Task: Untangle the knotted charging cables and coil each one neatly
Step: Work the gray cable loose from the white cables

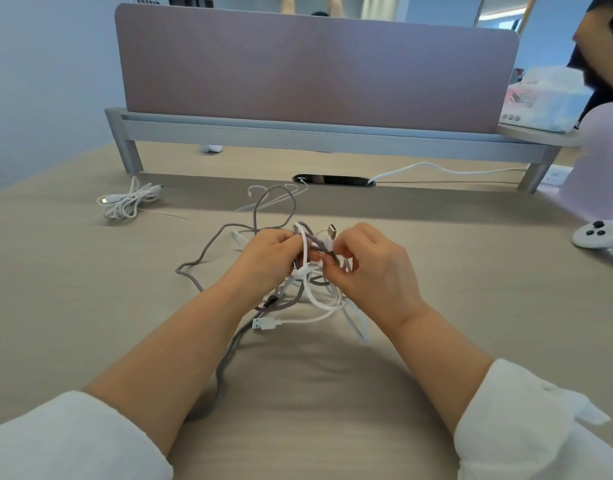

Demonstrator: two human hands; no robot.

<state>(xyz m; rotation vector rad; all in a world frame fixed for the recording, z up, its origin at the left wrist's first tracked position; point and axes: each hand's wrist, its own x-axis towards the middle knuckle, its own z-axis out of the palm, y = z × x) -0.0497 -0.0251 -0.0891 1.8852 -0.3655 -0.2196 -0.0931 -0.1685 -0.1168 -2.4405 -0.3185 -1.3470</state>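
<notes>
Pinching the knot of charging cables (308,289) from both sides, our left hand (268,252) curls its fingers around grey and white strands, while our right hand (370,268) grips a white strand just below its upright USB plug (331,233). The knot sits mid-desk before us, its loops trailing onto the beige desk (90,306). A bundled white cable (128,202) lies well apart at far left, and a white game controller (596,237) at the right edge.

Grey braided cable (201,258), white cables (324,303), beige desk (436,254), mauve partition (315,71).
</notes>
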